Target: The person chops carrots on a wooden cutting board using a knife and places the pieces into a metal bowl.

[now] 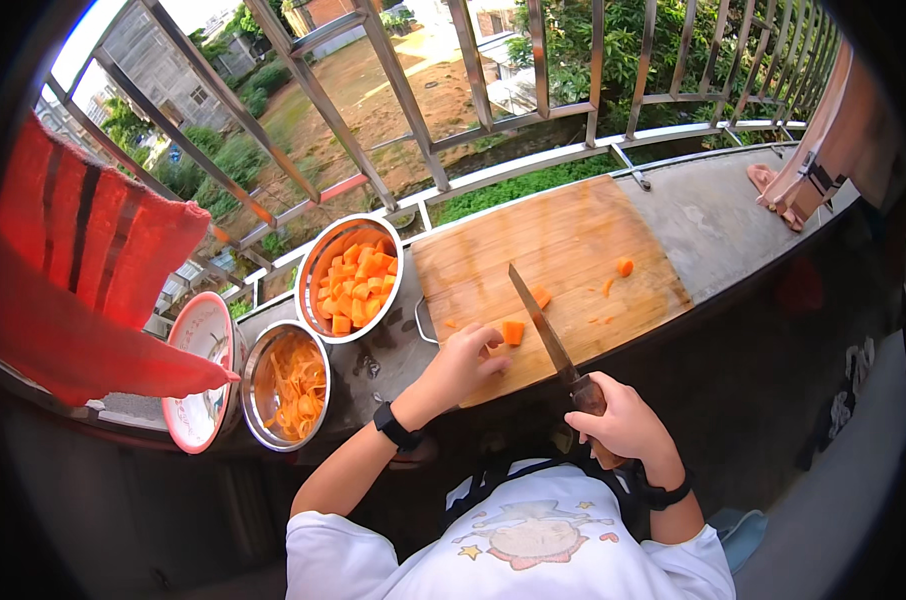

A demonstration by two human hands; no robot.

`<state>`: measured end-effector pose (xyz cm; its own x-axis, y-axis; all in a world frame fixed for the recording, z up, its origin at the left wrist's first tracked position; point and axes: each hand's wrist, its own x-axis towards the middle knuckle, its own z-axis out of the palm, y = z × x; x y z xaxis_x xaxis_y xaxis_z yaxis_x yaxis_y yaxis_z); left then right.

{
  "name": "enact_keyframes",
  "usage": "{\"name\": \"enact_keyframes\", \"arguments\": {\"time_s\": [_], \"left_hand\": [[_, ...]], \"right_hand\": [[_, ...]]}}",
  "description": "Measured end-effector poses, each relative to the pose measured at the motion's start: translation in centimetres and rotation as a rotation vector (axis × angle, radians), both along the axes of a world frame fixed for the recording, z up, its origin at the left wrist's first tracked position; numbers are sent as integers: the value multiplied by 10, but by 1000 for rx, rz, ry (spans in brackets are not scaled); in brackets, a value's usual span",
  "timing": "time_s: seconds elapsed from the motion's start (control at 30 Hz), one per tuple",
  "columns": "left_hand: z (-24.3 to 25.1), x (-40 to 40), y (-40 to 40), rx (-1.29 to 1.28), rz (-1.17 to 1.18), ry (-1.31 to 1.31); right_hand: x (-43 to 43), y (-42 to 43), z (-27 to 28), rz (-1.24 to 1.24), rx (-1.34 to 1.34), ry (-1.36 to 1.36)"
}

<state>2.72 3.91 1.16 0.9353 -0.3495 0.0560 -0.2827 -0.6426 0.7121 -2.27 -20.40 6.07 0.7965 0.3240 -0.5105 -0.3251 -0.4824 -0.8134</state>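
My right hand (624,420) is wrapped around the wooden handle of a kitchen knife (541,325). Its blade points away from me over a wooden cutting board (490,255). Over the board's near left part is my left hand (468,364), fingers bent and apart, with nothing in it. A carrot chunk (512,332) lies just beyond its fingertips. Another carrot piece (541,297) is partly hidden by the blade. Toward the board's right side sits a carrot end (625,266), with thin scraps (607,287) around it.
Left of the board are a metal bowl of carrot chunks (355,289), a metal bowl of carrot peelings (299,386) and a pink-rimmed bowl (202,390). A red towel (100,255) hangs over that last bowl. Metal railings (400,90) run behind the concrete ledge (685,202). Pink cloth (820,142) hangs at right.
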Motion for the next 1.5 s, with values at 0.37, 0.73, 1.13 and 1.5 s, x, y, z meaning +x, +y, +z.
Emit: {"name": "enact_keyframes", "arguments": {"time_s": [0.37, 0.73, 1.13, 1.5], "left_hand": [[-12, 22, 1, 25, 3, 51], [9, 9, -15, 63, 159, -2], [32, 63, -26, 17, 123, -318], [-5, 87, -35, 224, -217, -312]], "right_hand": [[-6, 17, -10, -12, -56, -56], [-12, 21, -10, -17, -109, -164], [-4, 26, -4, 105, -178, -140], [14, 20, -3, 201, -223, -34]]}}
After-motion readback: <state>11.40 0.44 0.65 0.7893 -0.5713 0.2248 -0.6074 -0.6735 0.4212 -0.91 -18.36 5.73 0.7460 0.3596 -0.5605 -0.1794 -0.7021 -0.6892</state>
